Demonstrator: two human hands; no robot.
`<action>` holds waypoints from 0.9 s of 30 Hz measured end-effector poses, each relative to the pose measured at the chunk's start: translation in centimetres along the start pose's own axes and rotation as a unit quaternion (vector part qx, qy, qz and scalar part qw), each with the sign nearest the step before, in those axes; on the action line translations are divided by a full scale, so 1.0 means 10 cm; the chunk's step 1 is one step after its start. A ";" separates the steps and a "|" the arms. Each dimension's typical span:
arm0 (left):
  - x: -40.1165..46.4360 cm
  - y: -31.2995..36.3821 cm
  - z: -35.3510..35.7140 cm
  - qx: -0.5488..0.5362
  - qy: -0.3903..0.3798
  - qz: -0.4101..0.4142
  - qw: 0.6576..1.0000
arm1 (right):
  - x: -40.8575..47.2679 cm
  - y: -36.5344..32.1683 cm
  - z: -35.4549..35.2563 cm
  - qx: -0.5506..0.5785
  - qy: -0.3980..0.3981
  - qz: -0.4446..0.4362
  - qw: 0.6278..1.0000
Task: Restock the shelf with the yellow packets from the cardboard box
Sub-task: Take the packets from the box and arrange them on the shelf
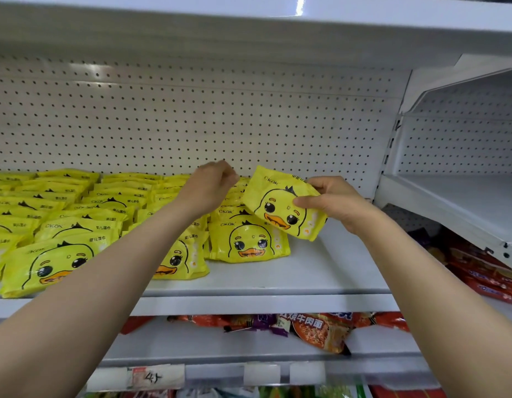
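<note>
White shelf point(321, 271) under both hands, rows of yellow packets point(85, 214) filling it left of the left hand point(206, 188) — fingers curled, apparently holding nothing. Tilted yellow packet point(280, 202) — cartoon duck face, glossy — pinched by right hand point(335, 202).

Yellow packets point(249, 242) read "Ckak"; a shelf tag point(154, 377) reads "4".

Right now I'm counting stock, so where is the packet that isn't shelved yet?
In the head view, right of centre: the right hand pinches the tilted yellow packet above the shelf, just right of the rightmost stocked row.
</note>
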State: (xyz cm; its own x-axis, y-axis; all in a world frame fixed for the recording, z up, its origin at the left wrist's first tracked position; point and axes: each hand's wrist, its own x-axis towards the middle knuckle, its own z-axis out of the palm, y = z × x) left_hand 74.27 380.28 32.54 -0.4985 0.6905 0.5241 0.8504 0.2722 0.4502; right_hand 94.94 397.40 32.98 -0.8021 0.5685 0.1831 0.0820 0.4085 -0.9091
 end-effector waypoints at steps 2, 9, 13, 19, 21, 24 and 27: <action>0.00 0.13 -0.07 0.001 -0.018 0.030 0.999 | 0.00 0.02 0.09 -0.027 -0.041 -0.007 0.999; -0.12 0.30 -0.03 0.111 -0.255 0.025 0.960 | 0.02 0.15 0.43 -0.085 -0.147 0.005 0.985; -0.20 0.23 0.07 0.170 -0.301 -0.003 0.938 | 0.05 0.21 0.50 -0.097 -0.164 0.007 0.982; -0.28 0.15 0.14 0.182 -0.312 -0.022 0.932 | 0.11 0.32 0.55 -0.108 -0.168 0.005 0.980; -0.28 0.14 0.16 0.187 -0.313 -0.027 0.931 | 0.14 0.34 0.57 -0.145 -0.153 -0.011 0.977; -0.28 0.13 0.17 0.214 -0.310 -0.040 0.925 | 0.16 0.34 0.61 -0.226 -0.121 -0.040 0.966; -0.28 0.16 0.14 0.267 -0.309 -0.057 0.911 | 0.17 0.34 0.65 -0.282 -0.125 -0.052 0.950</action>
State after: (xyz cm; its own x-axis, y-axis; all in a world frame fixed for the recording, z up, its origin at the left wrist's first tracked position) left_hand 77.26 379.73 30.75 -0.5385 0.8383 -0.0858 0.8423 0.5384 -0.0256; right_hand 90.01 395.16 27.77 -0.9326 0.3461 0.1021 0.2422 0.8101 -0.5339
